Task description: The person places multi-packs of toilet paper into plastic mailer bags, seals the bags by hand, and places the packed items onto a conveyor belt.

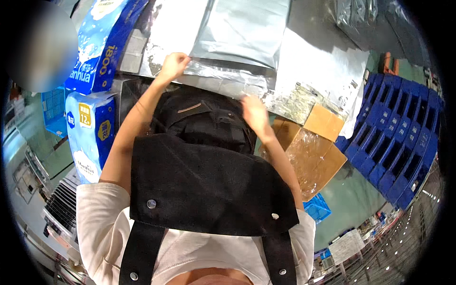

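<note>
Room right of bag (242,33); left hand (174,67), right hand (256,113) at table edge (290,109), grips unclear

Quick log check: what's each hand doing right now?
Left hand: fingers curled beside the grey plastic mailing bag; grip unclear.
Right hand: blurred, cannot tell.

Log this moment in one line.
left hand: at near-left corner of grey bag | right hand: blurred, by near edge of table | cardboard box: clear plastic inside

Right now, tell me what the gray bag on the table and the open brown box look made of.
Gray bag: probably satiny plastic film, from its smooth sheen. Brown box: likely matte cardboard, judging by its tan folded flap.
</note>
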